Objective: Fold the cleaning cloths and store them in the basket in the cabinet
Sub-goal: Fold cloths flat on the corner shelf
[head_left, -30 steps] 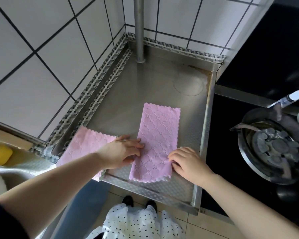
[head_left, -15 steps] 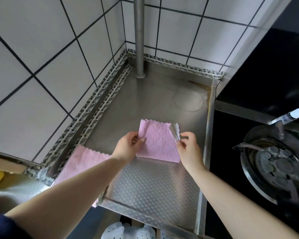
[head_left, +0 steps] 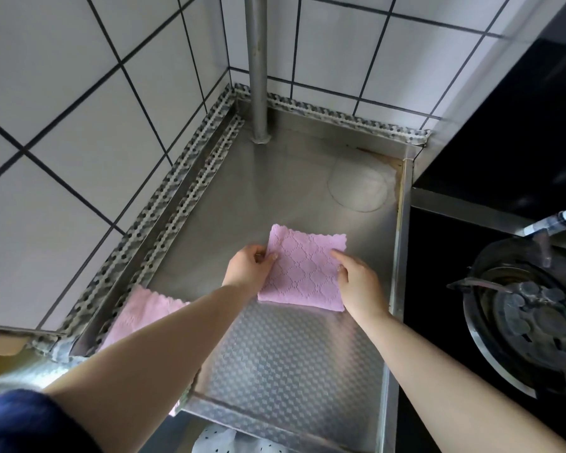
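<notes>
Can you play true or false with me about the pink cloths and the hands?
1. The folded cloth lies on the metal counter. True.
2. The left hand is holding a sponge. False: it pinches the folded cloth's left edge.
3. The right hand touches the folded cloth with a pointing finger. True.
4. There is only one pink cloth. False: a second cloth lies to the left, partly hidden by the left arm.
5. The folded cloth sits on the stove burner. False: the burner is off to the right, apart from the cloth.
</notes>
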A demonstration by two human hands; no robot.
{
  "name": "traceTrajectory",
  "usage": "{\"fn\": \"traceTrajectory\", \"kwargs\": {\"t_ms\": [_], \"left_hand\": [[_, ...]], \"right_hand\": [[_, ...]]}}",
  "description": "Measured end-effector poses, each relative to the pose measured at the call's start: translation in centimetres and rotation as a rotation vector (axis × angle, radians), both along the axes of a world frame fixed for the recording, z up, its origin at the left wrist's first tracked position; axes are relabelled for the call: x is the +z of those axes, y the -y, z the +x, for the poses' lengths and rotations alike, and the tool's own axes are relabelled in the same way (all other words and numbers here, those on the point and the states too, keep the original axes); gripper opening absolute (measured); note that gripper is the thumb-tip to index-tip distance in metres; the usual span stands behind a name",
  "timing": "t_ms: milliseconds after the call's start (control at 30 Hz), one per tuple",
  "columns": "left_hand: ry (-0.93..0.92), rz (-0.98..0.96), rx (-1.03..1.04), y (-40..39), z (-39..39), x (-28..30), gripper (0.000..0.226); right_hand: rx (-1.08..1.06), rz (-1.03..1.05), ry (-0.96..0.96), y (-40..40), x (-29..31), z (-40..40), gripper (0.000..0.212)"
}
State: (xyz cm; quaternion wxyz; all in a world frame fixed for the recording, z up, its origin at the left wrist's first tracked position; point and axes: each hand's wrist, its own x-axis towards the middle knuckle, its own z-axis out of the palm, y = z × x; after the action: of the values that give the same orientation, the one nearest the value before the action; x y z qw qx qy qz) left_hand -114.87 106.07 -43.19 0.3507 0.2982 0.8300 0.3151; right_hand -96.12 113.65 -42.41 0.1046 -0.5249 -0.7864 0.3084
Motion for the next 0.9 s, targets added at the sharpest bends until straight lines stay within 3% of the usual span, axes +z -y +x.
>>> {"fn": "traceTrajectory", "kwargs": {"t_ms": [200, 300, 367, 433, 533, 633, 900], "left_hand": [[-0.029, -0.061, -0.039, -0.2, -0.2, 0.3, 0.031], [-0.479, 0.083, -0.156, 0.5, 0.2, 0.6, 0.04], [-0.726, 0.211, -0.361, 0.6, 0.6, 0.6, 0.045], [-0.828, 0.253, -0.544, 0.4, 0.9, 0.0, 0.05], [-0.803, 0.04, -0.748, 0.2, 1.9, -0.2, 0.064], [-0.776, -0.171, -0.793, 0.2, 1.5, -0.9, 0.057], [-0.716, -0.163, -0.79, 0.0, 1.4, -0.9, 0.06]], "right_hand": [[-0.01, -0.008, -0.007, -0.4, -0.3, -0.2, 0.041], [-0.07, 0.26, 0.002, -0.5, 0.1, -0.3, 0.035], [0.047, 0.45, 0.032, -0.4, 0.4, -1.1, 0.038], [0.227, 0.466, 0.127, 0.1, 0.4, -2.4, 0.043], [0.339, 0.351, 0.354, 1.3, -0.6, -3.6, 0.057], [0.351, 0.282, 0.474, 1.3, -1.9, -2.7, 0.062], [0.317, 0.269, 0.424, 0.6, -2.4, -0.9, 0.061]]}}
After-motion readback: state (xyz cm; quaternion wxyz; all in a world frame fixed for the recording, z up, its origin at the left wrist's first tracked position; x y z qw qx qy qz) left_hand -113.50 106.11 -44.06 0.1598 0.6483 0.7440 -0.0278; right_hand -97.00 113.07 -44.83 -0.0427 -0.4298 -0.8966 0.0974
